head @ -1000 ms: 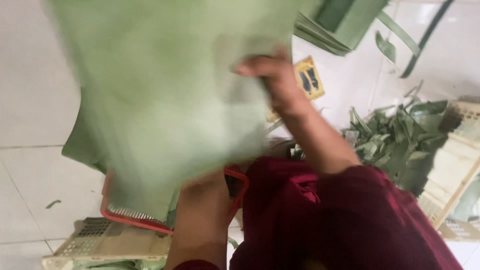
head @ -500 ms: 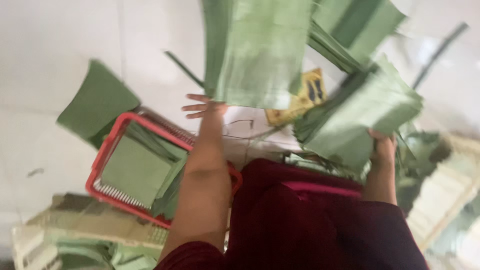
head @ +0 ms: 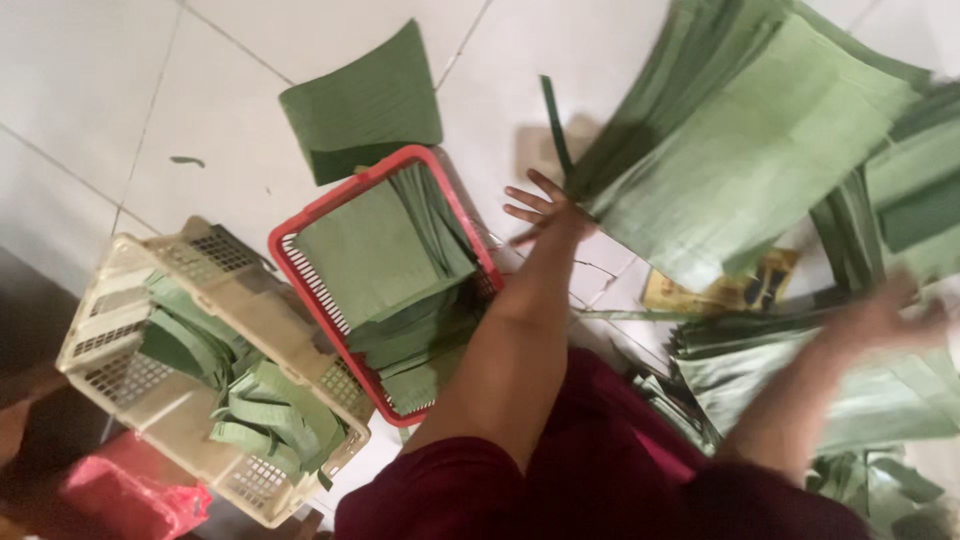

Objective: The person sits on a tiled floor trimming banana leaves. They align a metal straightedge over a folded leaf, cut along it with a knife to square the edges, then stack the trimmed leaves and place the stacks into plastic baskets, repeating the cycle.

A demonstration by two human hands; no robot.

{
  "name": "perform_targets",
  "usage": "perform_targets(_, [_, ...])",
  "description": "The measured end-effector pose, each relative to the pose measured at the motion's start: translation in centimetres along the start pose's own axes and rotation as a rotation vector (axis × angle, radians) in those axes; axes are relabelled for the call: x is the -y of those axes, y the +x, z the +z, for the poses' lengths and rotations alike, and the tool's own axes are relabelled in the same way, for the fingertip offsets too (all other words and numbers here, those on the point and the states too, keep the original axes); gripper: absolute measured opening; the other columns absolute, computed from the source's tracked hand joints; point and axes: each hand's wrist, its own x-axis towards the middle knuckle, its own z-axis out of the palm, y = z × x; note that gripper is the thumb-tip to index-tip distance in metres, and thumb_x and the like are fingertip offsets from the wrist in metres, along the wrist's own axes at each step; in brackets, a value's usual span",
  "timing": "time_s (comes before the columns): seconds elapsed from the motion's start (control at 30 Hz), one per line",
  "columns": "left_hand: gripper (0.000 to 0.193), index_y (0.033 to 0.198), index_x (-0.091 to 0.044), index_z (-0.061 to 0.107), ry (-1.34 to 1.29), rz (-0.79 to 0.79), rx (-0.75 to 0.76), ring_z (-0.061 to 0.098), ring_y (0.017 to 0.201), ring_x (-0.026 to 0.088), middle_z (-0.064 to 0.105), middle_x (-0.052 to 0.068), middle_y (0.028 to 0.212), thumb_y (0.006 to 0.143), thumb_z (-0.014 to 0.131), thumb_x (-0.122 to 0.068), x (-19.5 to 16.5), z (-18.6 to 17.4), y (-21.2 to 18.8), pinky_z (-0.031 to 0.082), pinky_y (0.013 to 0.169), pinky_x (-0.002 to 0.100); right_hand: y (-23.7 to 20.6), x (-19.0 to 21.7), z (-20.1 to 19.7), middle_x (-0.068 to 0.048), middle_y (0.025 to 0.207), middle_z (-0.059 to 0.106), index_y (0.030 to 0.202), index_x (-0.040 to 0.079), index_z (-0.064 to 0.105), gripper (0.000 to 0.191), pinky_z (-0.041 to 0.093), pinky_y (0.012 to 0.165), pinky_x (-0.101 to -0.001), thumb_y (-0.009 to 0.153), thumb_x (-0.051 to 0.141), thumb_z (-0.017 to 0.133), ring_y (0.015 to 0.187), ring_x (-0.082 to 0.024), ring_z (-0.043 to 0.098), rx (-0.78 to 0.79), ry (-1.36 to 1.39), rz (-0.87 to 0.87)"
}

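My left hand (head: 545, 208) reaches forward over the white tiled floor with fingers spread, its fingertips at the lower edge of a large pale green leaf sheet (head: 760, 150). It holds nothing that I can see. My right hand (head: 885, 312) is blurred at the right, resting on a pile of green leaf sheets (head: 850, 385); its grip is unclear. A red basket (head: 290, 255) just left of my left arm holds cut square leaf pieces (head: 375, 255).
A cream plastic crate (head: 120, 335) with folded leaf strips stands left of the red basket. One cut leaf square (head: 365, 100) lies on the floor behind it. A yellow packet (head: 720, 290) lies under the leaves. A red bag (head: 130, 495) sits bottom left.
The big leaf sheet has gone from in front of the camera down to the floor at the right. My left hand stays stretched forward; my right hand has dropped onto the leaf pile.
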Motion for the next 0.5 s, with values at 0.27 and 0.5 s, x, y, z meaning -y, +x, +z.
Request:
perform_targets(0.27, [0.150,0.155,-0.018,-0.037,-0.083,0.018,0.021,-0.022,0.151,0.058,-0.036,0.031,0.161,0.076,0.084,-0.059,0.0,-2.0,-2.4,0.012,0.102,0.089,-12.4,30.2,34.5,-0.011,0.150,0.053,0.125,0.017,0.072,0.035,0.054,0.101,-0.0430,0.095,-0.001,0.065,0.138,-0.027,0.054,1.296,0.665,-0.124])
perform_targets(0.5, [0.150,0.155,-0.018,-0.037,-0.069,0.025,0.027,-0.024,0.150,0.058,-0.038,0.031,0.160,0.075,0.082,-0.063,0.1,-3.6,-4.4,0.014,0.103,0.088,-16.7,37.6,38.9,-0.003,0.157,0.038,0.133,0.023,0.065,0.051,0.015,0.112,-0.0688,0.084,0.014,0.073,0.149,-0.036,0.023,1.401,0.034,-0.405])
